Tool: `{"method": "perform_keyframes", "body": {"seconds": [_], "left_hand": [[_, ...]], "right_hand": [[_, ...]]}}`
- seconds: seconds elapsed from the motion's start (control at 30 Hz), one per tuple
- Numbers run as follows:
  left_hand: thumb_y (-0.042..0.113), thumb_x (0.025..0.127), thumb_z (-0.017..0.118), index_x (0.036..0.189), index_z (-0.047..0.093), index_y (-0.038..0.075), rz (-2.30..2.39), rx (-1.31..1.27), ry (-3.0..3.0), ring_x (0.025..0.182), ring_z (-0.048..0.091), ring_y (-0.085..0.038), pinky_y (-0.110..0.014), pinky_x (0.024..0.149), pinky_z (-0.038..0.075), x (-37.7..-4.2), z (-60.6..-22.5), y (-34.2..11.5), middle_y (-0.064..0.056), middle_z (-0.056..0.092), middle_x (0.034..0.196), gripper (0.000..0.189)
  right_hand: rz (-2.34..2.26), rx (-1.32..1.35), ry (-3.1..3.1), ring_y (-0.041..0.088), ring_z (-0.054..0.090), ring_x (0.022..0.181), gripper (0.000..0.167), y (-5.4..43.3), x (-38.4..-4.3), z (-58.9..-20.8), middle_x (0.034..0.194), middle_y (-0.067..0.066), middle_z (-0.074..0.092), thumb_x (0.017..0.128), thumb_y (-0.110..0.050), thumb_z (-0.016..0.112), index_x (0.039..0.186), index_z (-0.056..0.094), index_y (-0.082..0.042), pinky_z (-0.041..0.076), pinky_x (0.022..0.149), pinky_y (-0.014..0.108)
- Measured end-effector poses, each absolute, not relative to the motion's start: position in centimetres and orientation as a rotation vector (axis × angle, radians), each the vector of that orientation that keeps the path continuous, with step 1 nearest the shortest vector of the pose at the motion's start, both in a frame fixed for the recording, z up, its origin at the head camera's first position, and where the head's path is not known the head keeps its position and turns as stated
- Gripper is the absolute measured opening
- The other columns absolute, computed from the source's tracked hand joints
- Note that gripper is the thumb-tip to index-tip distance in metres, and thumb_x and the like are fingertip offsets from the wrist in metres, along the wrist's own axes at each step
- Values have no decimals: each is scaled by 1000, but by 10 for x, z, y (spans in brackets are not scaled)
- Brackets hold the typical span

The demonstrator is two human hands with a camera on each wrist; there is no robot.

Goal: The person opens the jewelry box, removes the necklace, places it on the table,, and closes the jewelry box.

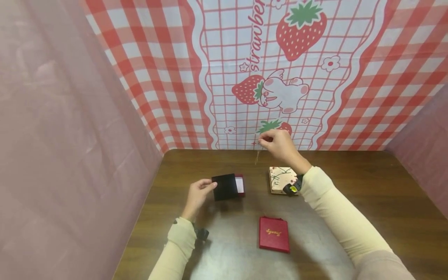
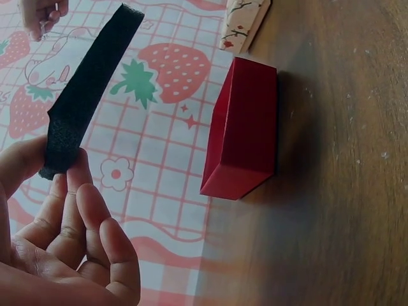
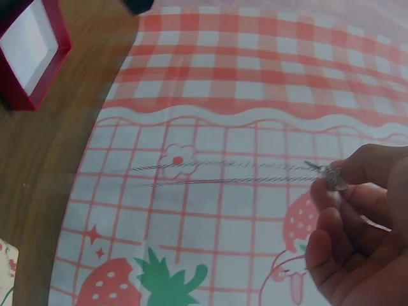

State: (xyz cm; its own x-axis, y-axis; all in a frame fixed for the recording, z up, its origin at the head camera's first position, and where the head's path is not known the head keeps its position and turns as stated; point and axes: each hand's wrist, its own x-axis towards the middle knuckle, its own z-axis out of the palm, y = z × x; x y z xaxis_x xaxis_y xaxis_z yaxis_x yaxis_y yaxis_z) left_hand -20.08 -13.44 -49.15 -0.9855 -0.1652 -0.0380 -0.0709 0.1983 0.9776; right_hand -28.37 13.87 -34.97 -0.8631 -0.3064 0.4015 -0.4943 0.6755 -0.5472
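Observation:
My left hand [image 1: 198,195] pinches a flat black foam pad [image 1: 224,187] by its left edge, between thumb and fingers. Behind it on the table stands an open red box base [image 1: 243,186] with a white inside, partly hidden by the pad in the head view. The left wrist view shows the pad [image 2: 89,95] tilted, apart from the red box [image 2: 248,121]. Raised toward the back, my right hand [image 1: 279,144] pinches a thin silver chain necklace [image 1: 257,156]. Its strands [image 3: 229,181] dangle from the fingertips.
A red lid [image 1: 274,234] with gold lettering lies flat at the front. A cream box with a branch pattern [image 1: 279,179] sits under the right wrist. A strawberry-print cloth [image 1: 224,50] hangs behind the wooden table [image 1: 353,186].

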Motion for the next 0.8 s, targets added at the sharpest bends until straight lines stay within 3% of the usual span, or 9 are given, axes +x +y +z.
{"method": "perform_keyframes", "body": {"seconds": [0.17,0.47,0.57,0.8], "left_hand": [[25,85,75,106,70,-1,-1931,219,-2377,95,66,-21,-36,86,52,-201,-494,-136,-18,72,107,34],[23,85,74,105,70,-2,-1973,239,-2383,90,64,-14,-26,79,50,-200,-500,-135,-16,71,107,32],[23,85,74,106,70,-2,-1968,235,-2384,90,64,-16,-28,81,51,-199,-500,-135,-17,71,106,32],[22,86,73,106,69,-3,-1995,226,-2371,88,65,-15,-29,80,53,-199,-503,-135,-18,72,103,32]], "right_hand": [[972,629,-2675,26,66,76,17,134,-280,-343,88,17,73,90,-10,64,94,74,3,52,69,37],[924,592,-2709,23,63,72,16,131,-294,-348,86,17,74,89,-8,62,92,75,2,50,67,33],[908,514,-2640,23,61,68,18,128,-305,-350,84,17,74,88,-8,61,91,74,2,48,64,33],[862,391,-2750,27,65,72,19,125,-311,-399,88,17,74,88,-10,60,91,74,1,53,71,42]]}}
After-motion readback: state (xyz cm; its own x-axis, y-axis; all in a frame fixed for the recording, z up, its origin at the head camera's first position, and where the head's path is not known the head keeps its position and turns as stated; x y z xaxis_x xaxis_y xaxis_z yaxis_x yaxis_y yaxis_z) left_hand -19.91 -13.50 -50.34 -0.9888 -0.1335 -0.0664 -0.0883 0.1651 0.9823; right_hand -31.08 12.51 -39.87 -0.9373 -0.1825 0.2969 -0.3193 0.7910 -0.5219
